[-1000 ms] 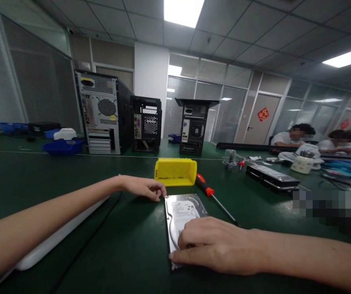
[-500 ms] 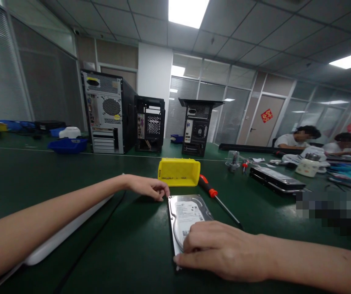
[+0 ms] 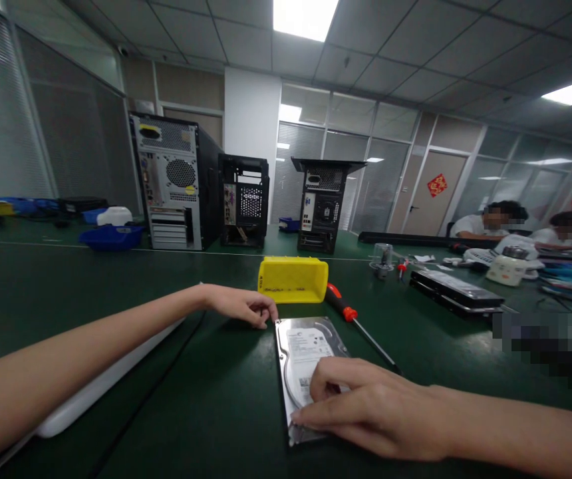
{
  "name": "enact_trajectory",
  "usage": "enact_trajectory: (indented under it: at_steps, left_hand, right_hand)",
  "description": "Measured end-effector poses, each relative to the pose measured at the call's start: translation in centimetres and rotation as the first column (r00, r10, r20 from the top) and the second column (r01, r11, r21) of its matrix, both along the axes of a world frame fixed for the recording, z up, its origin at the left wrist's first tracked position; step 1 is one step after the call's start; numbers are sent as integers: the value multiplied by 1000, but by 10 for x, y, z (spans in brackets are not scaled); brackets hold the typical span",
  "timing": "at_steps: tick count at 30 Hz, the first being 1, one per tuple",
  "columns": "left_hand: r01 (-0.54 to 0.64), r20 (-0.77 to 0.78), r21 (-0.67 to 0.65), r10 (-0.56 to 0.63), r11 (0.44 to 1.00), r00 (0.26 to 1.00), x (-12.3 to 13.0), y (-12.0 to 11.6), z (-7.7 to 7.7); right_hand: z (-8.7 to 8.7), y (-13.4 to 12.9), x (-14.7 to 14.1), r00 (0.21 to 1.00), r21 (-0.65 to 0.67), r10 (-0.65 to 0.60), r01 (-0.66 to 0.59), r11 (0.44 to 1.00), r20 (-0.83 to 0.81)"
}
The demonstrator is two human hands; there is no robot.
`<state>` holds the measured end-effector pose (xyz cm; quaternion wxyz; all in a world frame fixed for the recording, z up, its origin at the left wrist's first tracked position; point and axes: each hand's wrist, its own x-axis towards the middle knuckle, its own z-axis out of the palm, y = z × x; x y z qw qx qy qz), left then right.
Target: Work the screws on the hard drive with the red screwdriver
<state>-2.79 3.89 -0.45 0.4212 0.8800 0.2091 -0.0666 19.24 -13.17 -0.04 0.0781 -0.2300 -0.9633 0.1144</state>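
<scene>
A silver hard drive point(image 3: 306, 349) with a white label lies flat on the green table. My left hand point(image 3: 243, 306) is at its far left corner, fingers curled and a fingertip touching the corner; whatever they hold, if anything, is hidden. Over the near end of the drive is my right hand point(image 3: 376, 409), thumb and fingers drawn together close to the near left corner. Anything small between those fingertips is too hidden to make out. A red and black screwdriver point(image 3: 350, 314) lies right of the drive, beside a yellow bin point(image 3: 293, 271) tipped with its opening towards me.
Three computer cases stand at the back, the largest a tower point(image 3: 173, 179) at left. Stacked drives point(image 3: 455, 291), a clear-topped container point(image 3: 382, 259) and a white jar point(image 3: 508, 266) are at right. A black cable point(image 3: 161, 382) runs beneath my left arm. Other people sit far right.
My right hand has lifted slightly and shifted right, its thumb moving up from the drive's near left corner, which now shows more. The left hand stays at the far corner.
</scene>
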Motion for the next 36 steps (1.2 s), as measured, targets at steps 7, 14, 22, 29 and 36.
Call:
enact_trajectory:
  at_steps: [7, 14, 22, 29, 36]
  left_hand:
    - [10, 4, -4, -10, 1000, 1000, -2, 2, -1]
    - [-2, 1, 7, 2, 1000, 1000, -1, 1, 0]
    - [-1, -9, 0, 1, 1000, 1000, -2, 3, -1]
    - [12, -1, -6, -12, 1000, 1000, -3, 5, -2]
    - [8, -14, 1, -8, 1000, 1000, -2, 2, 2]
  right_hand:
    - [0, -3, -2, 998, 76, -13, 8, 997, 66]
    - [-2, -7, -4, 999, 71, -8, 5, 997, 44]
    - [50, 34, 35, 830, 66, -497, 527, 847, -252]
    - [0, 99, 84, 552, -277, -826, 816, 507, 113]
    - [14, 108, 78, 661, -628, -750, 596, 500, 30]
